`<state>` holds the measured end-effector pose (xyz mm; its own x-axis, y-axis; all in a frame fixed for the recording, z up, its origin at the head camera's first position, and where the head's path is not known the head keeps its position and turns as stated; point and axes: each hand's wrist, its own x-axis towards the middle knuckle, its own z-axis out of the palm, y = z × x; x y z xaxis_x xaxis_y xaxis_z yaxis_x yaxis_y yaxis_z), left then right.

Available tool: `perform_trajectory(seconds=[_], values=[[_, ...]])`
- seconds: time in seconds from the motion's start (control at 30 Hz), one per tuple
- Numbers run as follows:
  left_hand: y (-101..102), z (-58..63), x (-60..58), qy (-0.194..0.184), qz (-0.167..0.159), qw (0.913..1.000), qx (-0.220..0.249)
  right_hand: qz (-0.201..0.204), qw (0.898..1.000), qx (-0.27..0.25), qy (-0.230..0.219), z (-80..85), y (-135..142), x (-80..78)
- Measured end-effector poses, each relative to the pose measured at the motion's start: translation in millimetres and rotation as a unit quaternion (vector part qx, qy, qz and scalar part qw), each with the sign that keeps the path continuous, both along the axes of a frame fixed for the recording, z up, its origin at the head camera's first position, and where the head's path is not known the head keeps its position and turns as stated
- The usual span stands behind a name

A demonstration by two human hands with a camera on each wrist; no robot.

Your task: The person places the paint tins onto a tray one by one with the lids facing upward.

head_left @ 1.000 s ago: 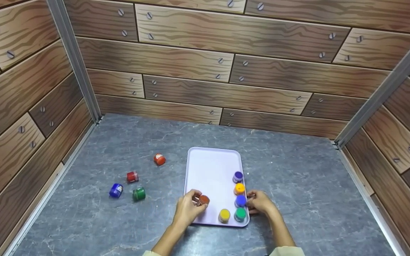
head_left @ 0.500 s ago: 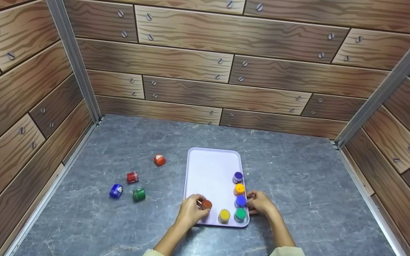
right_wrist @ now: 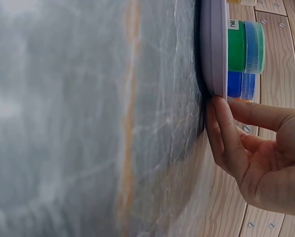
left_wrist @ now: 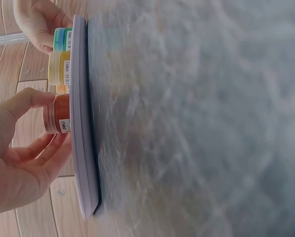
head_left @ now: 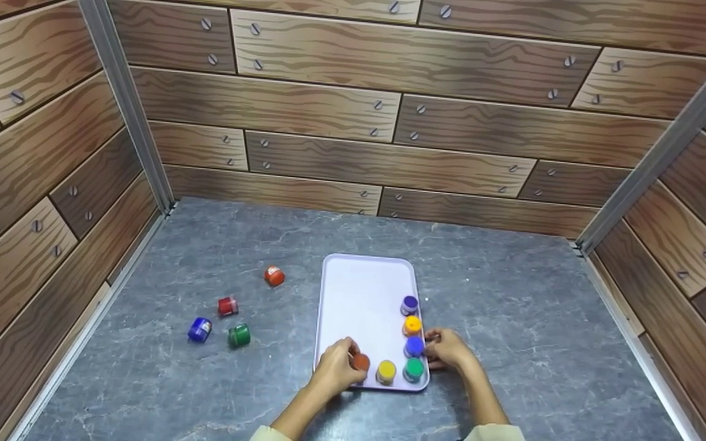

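Observation:
My left hand (head_left: 334,369) pinches a brown paint jar (head_left: 361,362) between thumb and fingers at the tray's near left corner. In the left wrist view the jar's base is right at the rim of the lilac tray (left_wrist: 79,148). Beside it stand a yellow jar (head_left: 386,372) and a green jar (head_left: 413,369). Up the tray's right side follow a blue jar (head_left: 414,347), an orange jar (head_left: 412,326) and a purple jar (head_left: 410,305). My right hand (head_left: 448,349) grips the tray's right rim near the blue jar, thumb above and fingers against the outer side.
Left of the tray, on the grey marbled surface, lie a blue jar (head_left: 200,329), a green jar (head_left: 239,335), a red jar (head_left: 228,305) and an orange-red jar (head_left: 274,275). Wood-patterned walls (head_left: 304,147) enclose the back and both sides.
My left hand has moved the brown jar toward the near edge and slightly right, bringing it into line beside the yellow jar. My right hand has stayed at the tray's rim.

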<state>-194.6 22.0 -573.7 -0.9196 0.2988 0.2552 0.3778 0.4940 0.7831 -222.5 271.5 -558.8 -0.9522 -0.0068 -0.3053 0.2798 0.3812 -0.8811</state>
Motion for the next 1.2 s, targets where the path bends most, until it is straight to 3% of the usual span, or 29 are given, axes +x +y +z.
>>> perform_trajectory(seconds=[0.73, 0.93, 1.2], values=[[-2.8, 2.0, -0.5, -0.020, -0.029, 0.9993, -0.013, -0.002, 1.000, -0.011, -0.002, -0.4, 0.3, 1.2], [-7.9, 9.0, -3.3, -0.023, -0.013, 0.9996, 0.008, -0.007, 1.000, -0.004, -0.002, -0.8, 0.5, 1.1], [-23.4, 21.5, -10.6, 0.025, 0.035, 0.9978, 0.051, 0.002, 1.000, -0.001, -0.005, -1.5, 2.2, -1.8]])
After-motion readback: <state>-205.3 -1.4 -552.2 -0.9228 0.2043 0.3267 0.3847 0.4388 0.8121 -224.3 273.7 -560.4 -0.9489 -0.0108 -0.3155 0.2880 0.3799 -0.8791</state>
